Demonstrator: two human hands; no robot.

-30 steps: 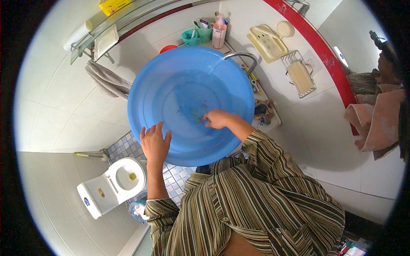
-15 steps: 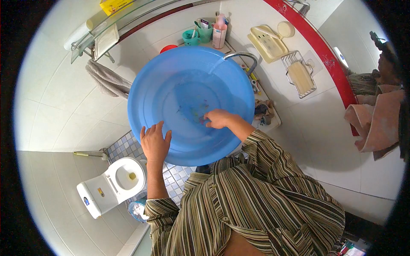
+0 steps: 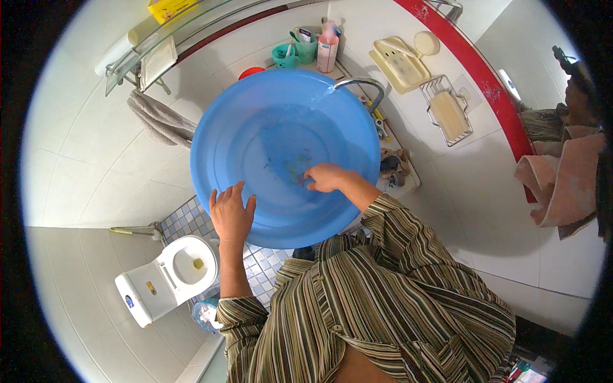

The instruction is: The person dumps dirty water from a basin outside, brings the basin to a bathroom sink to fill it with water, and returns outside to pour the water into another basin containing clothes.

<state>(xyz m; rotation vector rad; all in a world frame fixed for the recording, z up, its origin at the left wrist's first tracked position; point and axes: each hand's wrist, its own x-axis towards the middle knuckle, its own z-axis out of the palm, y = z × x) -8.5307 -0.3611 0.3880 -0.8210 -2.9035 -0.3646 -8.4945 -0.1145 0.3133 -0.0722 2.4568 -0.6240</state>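
A large blue basin [image 3: 220, 121] holds some water, with small dark and coloured specks near its middle. Water runs into it from a chrome faucet [image 3: 361, 82] at the back right. My left hand [image 3: 232, 214] is at the basin's front left rim, fingers spread, holding nothing. Over the basin's right half, my right hand [image 3: 324, 178] reaches inward with its fingers bent down near the specks. What its fingertips hold, if anything, is too small to make out.
Behind the basin stand green cups [image 3: 285, 56] and a pink bottle [image 3: 327, 52]. A wire soap rack [image 3: 449, 115] hangs on the right wall. A grey towel [image 3: 156, 118] hangs at left, above a white toilet [image 3: 153, 284]. Dark cloths [image 3: 394, 167] lie right of the basin.
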